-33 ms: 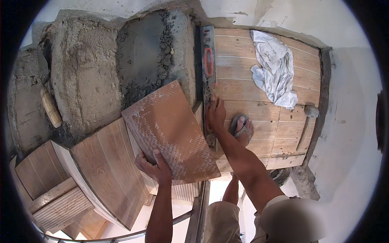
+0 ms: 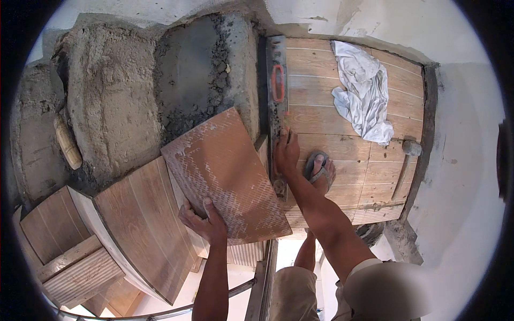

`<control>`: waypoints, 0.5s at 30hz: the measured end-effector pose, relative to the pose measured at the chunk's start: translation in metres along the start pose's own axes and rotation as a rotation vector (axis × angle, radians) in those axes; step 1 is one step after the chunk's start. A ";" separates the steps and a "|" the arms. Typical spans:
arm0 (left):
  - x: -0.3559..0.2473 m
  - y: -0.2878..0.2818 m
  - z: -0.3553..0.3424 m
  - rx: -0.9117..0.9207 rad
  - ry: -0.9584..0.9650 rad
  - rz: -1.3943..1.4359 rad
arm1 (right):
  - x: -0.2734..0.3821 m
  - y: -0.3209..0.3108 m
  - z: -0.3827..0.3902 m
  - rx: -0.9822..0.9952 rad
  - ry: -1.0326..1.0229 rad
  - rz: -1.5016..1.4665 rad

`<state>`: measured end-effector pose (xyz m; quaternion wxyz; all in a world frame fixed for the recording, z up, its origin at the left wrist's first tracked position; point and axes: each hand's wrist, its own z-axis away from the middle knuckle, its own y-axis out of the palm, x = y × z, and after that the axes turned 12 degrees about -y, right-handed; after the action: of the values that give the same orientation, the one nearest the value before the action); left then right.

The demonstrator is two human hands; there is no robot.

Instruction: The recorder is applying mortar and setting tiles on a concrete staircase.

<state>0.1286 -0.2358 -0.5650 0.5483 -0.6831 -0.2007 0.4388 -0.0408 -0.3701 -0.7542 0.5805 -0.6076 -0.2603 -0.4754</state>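
My left hand [image 2: 206, 222] grips the lower left edge of a reddish-brown tile [image 2: 225, 176], thumb on the face turned up. That face has a raised crosshatch pattern with whitish smears. The tile is tilted, its far corner over the mortar-covered step. My right hand [image 2: 287, 152] is closed on a long, dirty spirit level [image 2: 277, 115] with an orange-rimmed slot. The level lies along the left edge of the wood-look tiled landing [image 2: 316, 117]. Part of its near end is behind my hand, and my fingertips are partly hidden.
Wet grey mortar [image 2: 190, 59] covers the step beyond the tile. A wooden handle [image 2: 67, 142] lies at the far left. On the landing are a crumpled white cloth [image 2: 364, 91], a mallet [image 2: 410, 148] and a sandalled foot [image 2: 321, 168]. Tiled steps [image 2: 142, 208] descend left beside a metal rail [image 2: 241, 287].
The spirit level and my right hand have shifted very slightly to the right. My left hand and the tile have barely moved.
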 end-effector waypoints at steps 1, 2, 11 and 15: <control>0.001 -0.001 0.001 0.013 0.001 0.004 | -0.001 -0.004 0.000 0.006 0.058 -0.013; 0.002 -0.001 0.001 0.026 0.003 0.007 | -0.002 -0.006 0.001 0.012 0.118 -0.027; -0.001 0.002 0.000 0.014 -0.007 0.036 | -0.010 0.002 -0.003 -0.001 0.120 -0.022; 0.007 0.004 -0.001 -0.004 0.010 0.004 | -0.011 0.004 -0.005 -0.023 0.053 0.069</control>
<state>0.1327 -0.2327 -0.5716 0.5471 -0.6867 -0.1974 0.4361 -0.0435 -0.3734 -0.7663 0.5962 -0.6101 -0.2181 -0.4741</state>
